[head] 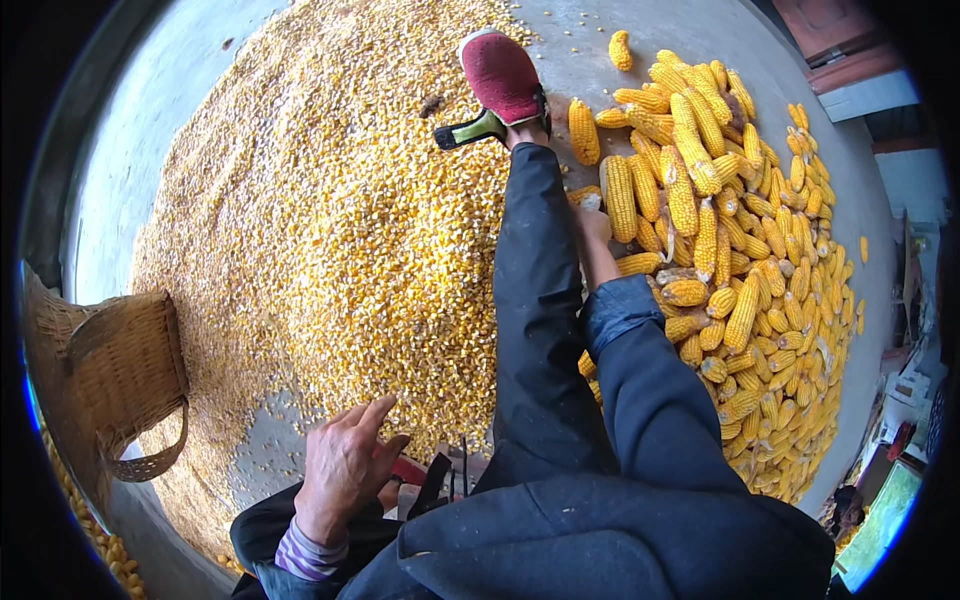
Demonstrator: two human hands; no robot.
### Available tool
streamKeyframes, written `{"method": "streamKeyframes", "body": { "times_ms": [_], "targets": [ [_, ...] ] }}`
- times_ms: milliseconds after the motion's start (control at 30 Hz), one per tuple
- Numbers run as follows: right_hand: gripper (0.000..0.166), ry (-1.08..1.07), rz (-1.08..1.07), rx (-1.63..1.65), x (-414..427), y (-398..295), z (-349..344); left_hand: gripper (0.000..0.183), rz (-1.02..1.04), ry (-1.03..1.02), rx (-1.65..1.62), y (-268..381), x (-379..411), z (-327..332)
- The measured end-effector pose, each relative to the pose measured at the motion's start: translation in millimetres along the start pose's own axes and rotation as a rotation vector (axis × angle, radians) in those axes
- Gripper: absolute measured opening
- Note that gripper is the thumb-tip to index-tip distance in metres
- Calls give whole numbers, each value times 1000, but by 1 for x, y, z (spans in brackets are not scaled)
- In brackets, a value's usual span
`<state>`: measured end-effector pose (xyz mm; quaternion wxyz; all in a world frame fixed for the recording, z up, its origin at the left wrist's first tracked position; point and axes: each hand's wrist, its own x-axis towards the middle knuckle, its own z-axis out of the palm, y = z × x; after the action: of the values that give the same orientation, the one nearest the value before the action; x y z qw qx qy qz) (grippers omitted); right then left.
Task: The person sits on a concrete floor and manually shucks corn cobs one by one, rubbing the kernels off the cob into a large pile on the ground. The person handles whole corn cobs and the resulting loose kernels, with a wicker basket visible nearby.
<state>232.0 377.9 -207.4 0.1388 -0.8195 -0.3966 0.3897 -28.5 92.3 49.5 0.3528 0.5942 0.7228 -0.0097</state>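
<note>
My left hand (343, 459) hovers at the lower left, fingers stretched and thumb apart, with nothing seen in it. Beyond it spreads a broad layer of loose corn kernels (360, 247). My right hand (596, 227) is partly hidden behind my outstretched leg (534, 300). It is at the near edge of a heap of corn ears (739, 307), touching or very near an ear with a whitish end (583, 196). Its fingers are hidden, so its grip does not show. Close to my left thumb are a red shoe (409, 471) and some dark upright pieces (439, 476), partly covered by my clothing.
A woven basket (131, 360) with a looped handle lies tipped at the left. My red shoe (501, 75) rests by the kernels, its green-lined strap undone. One ear (620, 50) lies apart on the concrete floor (555, 37). Household clutter (904, 390) lines the right edge.
</note>
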Motion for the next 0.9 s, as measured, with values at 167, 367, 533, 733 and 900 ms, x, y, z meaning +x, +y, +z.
{"method": "streamKeyframes", "body": {
  "times_ms": [167, 367, 533, 733, 900],
  "targets": [
    [42, 211, -228, 42, 28, 63, -40, 44, 11, 98, -8, 4, -11, -5],
    [36, -506, -288, 611, -104, -14, -149, 62, 158, 422, 69, 15, -34, 1],
    [43, -1125, -274, 589, -229, -51, -148, 78, 316, 597, 196, 40, -54, -11],
    [40, -1627, -92, 536, -316, -28, -87, 56, 361, 614, 101, 26, -85, -5],
    [54, -1333, -307, 905, -354, -24, -97, 33, 27, 739, -241, 8, -110, 40]
  ]
}}
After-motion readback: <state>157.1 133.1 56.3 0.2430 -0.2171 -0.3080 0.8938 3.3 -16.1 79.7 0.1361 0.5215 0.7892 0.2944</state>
